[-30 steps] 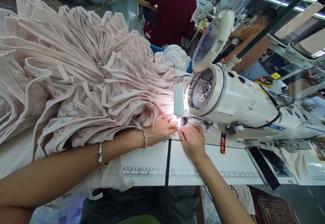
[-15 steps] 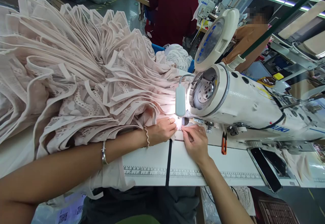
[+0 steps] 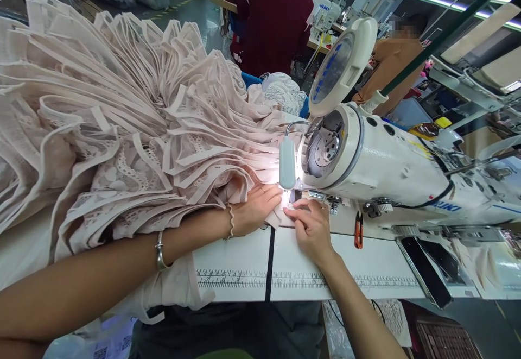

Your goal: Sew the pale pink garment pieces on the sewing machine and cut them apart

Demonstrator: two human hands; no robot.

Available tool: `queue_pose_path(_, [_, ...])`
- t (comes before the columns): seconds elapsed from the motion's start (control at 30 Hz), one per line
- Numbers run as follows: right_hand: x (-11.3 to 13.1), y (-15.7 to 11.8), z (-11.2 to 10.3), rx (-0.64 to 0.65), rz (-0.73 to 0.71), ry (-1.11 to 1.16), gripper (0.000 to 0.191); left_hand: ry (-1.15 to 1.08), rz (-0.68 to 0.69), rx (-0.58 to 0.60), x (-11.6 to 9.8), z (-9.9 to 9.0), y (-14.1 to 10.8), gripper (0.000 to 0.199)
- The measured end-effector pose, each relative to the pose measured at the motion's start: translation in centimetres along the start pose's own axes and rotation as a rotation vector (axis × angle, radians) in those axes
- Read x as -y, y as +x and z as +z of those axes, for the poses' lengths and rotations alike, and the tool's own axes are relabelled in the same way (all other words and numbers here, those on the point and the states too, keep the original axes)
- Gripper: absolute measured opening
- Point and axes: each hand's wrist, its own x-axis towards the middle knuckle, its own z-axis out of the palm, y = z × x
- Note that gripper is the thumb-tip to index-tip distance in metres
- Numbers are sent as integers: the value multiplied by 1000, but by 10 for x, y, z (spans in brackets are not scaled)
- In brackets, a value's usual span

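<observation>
I have the long white metal sewing machine with blue lettering (image 3: 391, 152) lying across my view, and I place everything by it. The small pale pink piece of cloth (image 3: 274, 220) lies on the white tabletop with printed ruler marks (image 3: 228, 256), its lit edge at the machine's needle end. My left hand (image 3: 257, 210) rests on that cloth, palm down, fingers stretched out flat and close together, just left of the needle area. My right hand (image 3: 315, 230) is just in front of the needle area, fingers bent, the index fingertip at the cloth's right edge; I cannot tell whether thumb and finger pinch it.

A slim pale green lamp (image 3: 287, 163) hangs at the machine's near end, shining down beside my fingers. Left of the machine spreads a big heap of pale pink, lace-trimmed fabric pieces (image 3: 142, 104), reaching up to my left forearm. In front of the machine, right of my right hand, lie small orange-handled thread snips (image 3: 358, 232), and farther right a black-screened phone (image 3: 423, 269). Beyond the machine I see a person in a dark maroon top (image 3: 277, 22).
</observation>
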Motion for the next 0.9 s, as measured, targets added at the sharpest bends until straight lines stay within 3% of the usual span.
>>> queue_pose_path(0.2, [-7, -1, 4, -35, -72, 38, 40, 3, 64, 74, 4, -2, -5, 34])
queue_pose_path(0.47, [-5, -2, 3, 3, -76, -9, 38, 3, 18, 157, 2, -4, -1, 40])
queue_pose_path(0.73, [-8, -2, 6, 99, -40, -82, 47, -25, -52, 175, 3, -2, 7, 39])
queue_pose_path(0.9, [-6, 2, 5, 179, 20, -138, 48, 45, -78, 106, -1, -2, 9, 32])
